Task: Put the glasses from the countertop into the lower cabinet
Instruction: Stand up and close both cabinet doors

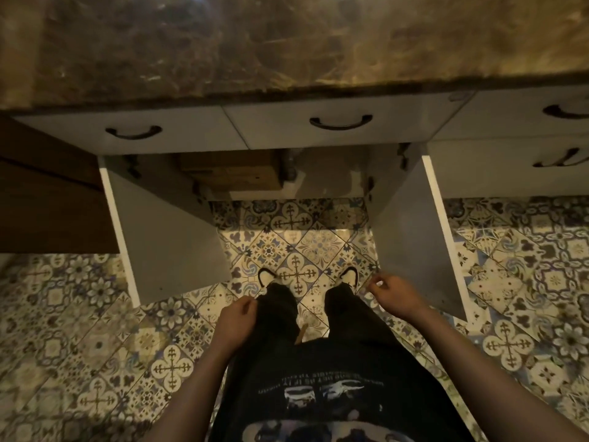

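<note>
The lower cabinet (318, 183) stands open below the brown stone countertop (255, 43). Its left door (165, 237) and right door (417, 231) swing out toward me. Something faint and glassy (290, 169) shows inside near the middle, too dim to tell apart. No glasses show on the visible countertop. My left hand (237, 317) hangs by my left thigh, fingers loosely curled and empty. My right hand (393, 293) hangs by my right thigh near the right door's lower edge, fingers loosely curled, holding nothing.
A brown box (229, 172) sits inside the cabinet on the left. White drawers with dark curved handles (341, 122) run under the counter edge. A dark wooden panel (47, 193) stands at the left. Patterned floor tiles (302, 247) lie between the doors, with my feet there.
</note>
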